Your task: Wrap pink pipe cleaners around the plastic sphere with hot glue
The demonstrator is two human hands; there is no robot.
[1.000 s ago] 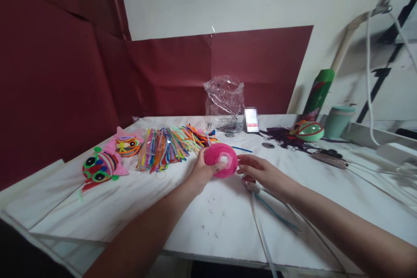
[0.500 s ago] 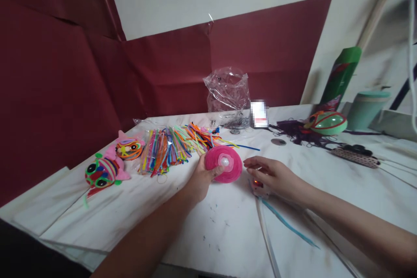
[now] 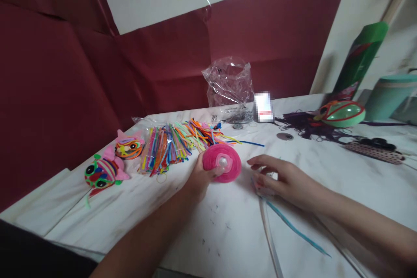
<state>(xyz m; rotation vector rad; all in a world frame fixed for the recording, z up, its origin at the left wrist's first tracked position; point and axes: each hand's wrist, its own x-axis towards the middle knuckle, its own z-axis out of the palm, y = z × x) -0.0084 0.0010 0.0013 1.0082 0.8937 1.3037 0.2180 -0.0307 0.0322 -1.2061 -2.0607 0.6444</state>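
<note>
Head view: my left hand (image 3: 199, 178) grips a pink disc (image 3: 232, 163) near the middle of the frame, fingers round its left edge and thumb laid across the front toward the pale centre (image 3: 223, 161). To its right, my right hand (image 3: 289, 178) sits apart from the disc, fingers curved and parted, over a small pale object (image 3: 264, 189); I cannot tell whether I am grasping that or just hovering by it. A white cord (image 3: 270, 239) and a blue strip (image 3: 298, 230) run from there toward the bottom of the frame.

To work well here, I judge the left thumb should press lightly, since the layered rim looks soft and could dent or slip out of line. The disc's face is best turned toward my right fingers, with its right edge clear. I would mind the strip and cord, which could snag my right wrist, and work clear of the bundle of coloured stems (image 3: 169, 150) at centre left, which lies close behind the disc.
</note>
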